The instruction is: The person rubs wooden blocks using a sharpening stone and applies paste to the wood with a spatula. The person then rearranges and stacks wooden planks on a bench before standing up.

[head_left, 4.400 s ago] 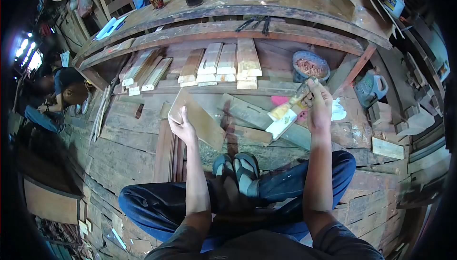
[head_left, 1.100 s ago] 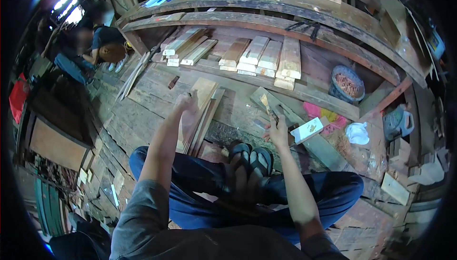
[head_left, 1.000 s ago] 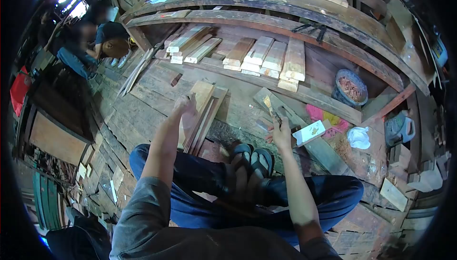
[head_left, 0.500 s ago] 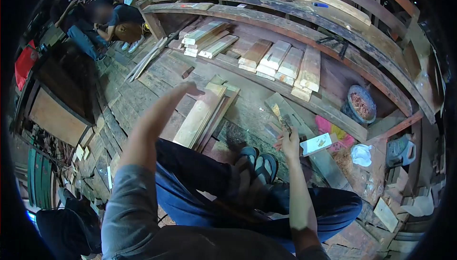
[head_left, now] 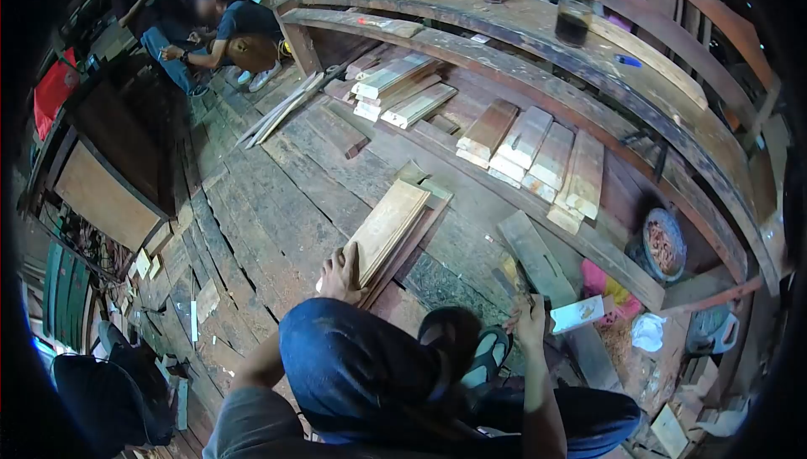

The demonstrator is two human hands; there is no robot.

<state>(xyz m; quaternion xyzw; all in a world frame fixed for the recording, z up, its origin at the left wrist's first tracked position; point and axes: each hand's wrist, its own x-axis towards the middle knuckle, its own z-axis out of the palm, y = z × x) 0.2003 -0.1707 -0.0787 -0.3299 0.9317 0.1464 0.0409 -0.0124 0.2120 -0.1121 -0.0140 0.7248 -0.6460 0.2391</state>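
Note:
My left hand (head_left: 340, 274) is at the near end of a pale wooden board (head_left: 388, 219), its fingers bent over the top and side. That board lies on a darker wooden piece (head_left: 409, 240) on the floor. Closed fingers of my right hand (head_left: 528, 320) hold a thin, dark-bladed tool (head_left: 505, 284), whose exact kind is unclear. Beside this hand a white-faced block (head_left: 577, 315) rests across a long grey plank (head_left: 538, 257). My raised knee (head_left: 345, 341) stands just below my left hand.
Stacked boards (head_left: 525, 148) lie under a long wooden bench (head_left: 471, 7) with drink glasses (head_left: 573, 23). A bucket of shavings (head_left: 663, 245) stands at right, near a plastic jug (head_left: 713, 330). Two people (head_left: 214, 34) crouch at the far left. A cabinet-like wooden piece (head_left: 109, 198) stands left.
My left hand has moved from the board's far end back to its near end. My right hand has lowered slightly with the tool. The whole view has shifted, and my knee stands higher.

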